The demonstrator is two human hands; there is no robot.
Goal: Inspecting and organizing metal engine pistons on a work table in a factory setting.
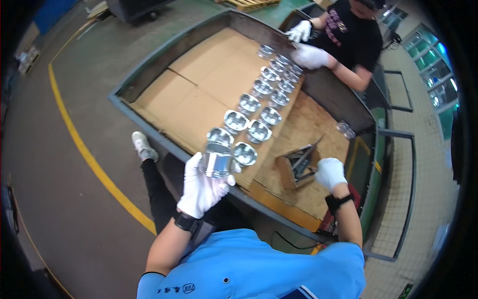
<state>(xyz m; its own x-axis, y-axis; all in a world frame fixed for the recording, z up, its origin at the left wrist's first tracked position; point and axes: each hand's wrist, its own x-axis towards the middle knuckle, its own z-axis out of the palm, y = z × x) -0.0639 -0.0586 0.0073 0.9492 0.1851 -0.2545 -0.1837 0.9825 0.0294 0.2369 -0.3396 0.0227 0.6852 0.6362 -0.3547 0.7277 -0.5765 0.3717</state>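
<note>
1. Metal piston (217, 158) gripped in gloved left hand (201, 188), fingers round its side; looks heavy, stiff, slick.
2. Rows of pistons (259, 102) just beyond grip.
3. Right hand (329, 173) at small box (297, 167); closure unclear.

We see a grey concrete floor (74, 89) with a curved yellow line (84, 149) at left, and bright green-framed windows (430, 55) at upper right above pale floor tiles (418, 199).
</note>
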